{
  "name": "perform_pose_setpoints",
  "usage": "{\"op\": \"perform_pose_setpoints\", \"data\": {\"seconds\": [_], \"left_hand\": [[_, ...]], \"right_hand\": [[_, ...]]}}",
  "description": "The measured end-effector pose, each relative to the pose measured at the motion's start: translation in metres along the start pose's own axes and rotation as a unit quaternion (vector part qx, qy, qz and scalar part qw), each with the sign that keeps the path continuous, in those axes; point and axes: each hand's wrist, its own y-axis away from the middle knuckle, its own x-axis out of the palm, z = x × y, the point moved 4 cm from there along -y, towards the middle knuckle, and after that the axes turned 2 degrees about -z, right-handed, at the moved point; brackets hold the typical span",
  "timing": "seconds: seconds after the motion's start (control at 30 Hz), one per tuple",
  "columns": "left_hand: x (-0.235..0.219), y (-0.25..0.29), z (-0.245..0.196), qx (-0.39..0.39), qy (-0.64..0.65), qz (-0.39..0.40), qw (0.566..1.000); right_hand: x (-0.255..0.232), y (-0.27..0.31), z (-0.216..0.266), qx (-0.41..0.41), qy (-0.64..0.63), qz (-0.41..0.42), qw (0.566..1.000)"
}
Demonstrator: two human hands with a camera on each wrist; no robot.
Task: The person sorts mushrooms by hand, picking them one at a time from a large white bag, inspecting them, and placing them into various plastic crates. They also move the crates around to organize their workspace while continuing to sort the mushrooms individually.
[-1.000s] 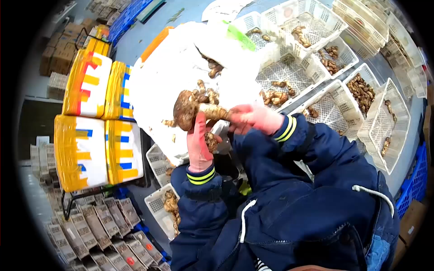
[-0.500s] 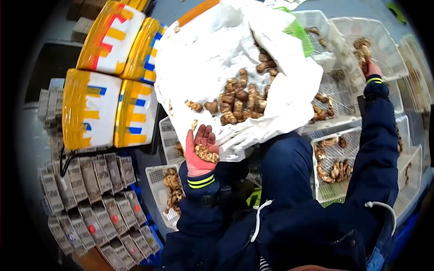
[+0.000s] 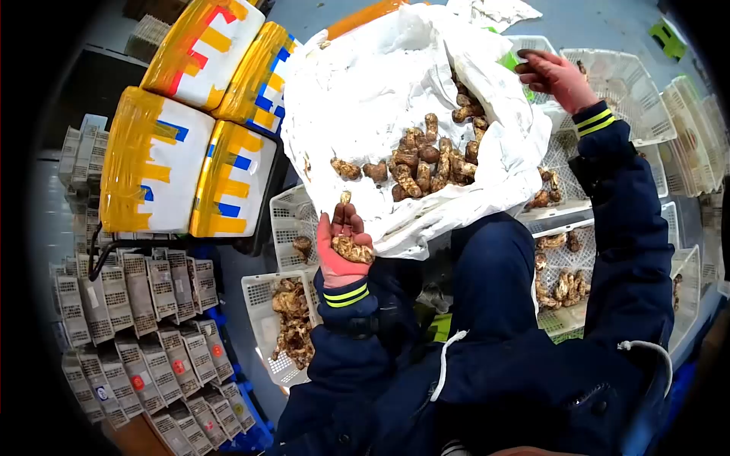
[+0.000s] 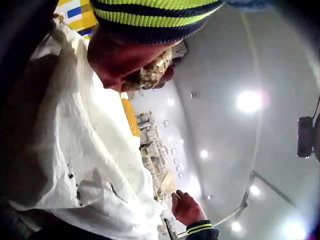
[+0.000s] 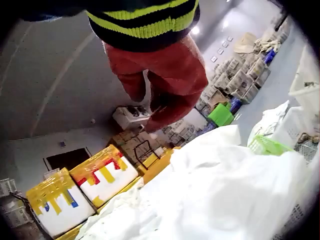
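Observation:
A small, knobbly, pale-brown matsutake mushroom [image 3: 352, 249] lies in the palm of my upturned left hand [image 3: 342, 242], with the fingers bent up around it. This hand is at the near edge of a white cloth [image 3: 353, 83] spread over a container. More matsutake mushrooms [image 3: 423, 163] lie in a heap on the cloth. My right hand [image 3: 559, 80] hangs in the air past the far right side of the cloth, fingers loosely extended, holding nothing. In the right wrist view the right hand [image 5: 160, 82] shows an empty gap between thumb and fingers.
White plastic baskets [image 3: 620, 87] holding mushrooms stand along the right. Another basket [image 3: 258, 304] of mushrooms is by my left forearm. Taped foam boxes [image 3: 182, 163] are stacked at left, above rows of grey packages [image 3: 144, 327]. A green object [image 3: 668, 38] lies on the floor.
My hands held a big mushroom between them; the right hand then carried mushrooms to a back-right basket. Now the right hand is empty and has come back left. The left hand keeps its small mushroom.

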Motion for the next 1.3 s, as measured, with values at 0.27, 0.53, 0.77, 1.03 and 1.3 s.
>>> {"op": "perform_pose_setpoints", "data": {"seconds": [0.27, 0.53, 0.77, 1.03, 1.3], "left_hand": [[-0.020, -0.005, -0.033, 0.009, 0.098, 0.122, 0.988], [-0.038, -0.015, -0.038, -0.011, 0.134, 0.201, 0.970], [-0.049, -0.011, -0.046, 0.035, 0.143, 0.182, 0.972], [-0.042, -0.004, -0.046, 0.090, 0.119, 0.091, 0.985], [-0.036, -0.005, -0.041, 0.103, 0.046, 0.026, 0.993]], "right_hand": [[0.128, 0.021, 0.028, 0.055, 0.102, 0.071, 0.991], [0.270, -0.011, 0.011, 0.062, 0.286, 0.188, 0.938], [0.368, -0.079, -0.114, 0.028, 0.662, 0.255, 0.704], [0.408, -0.072, -0.143, -0.043, 0.710, 0.251, 0.656], [0.394, -0.052, -0.080, -0.017, 0.643, 0.181, 0.744]]}}
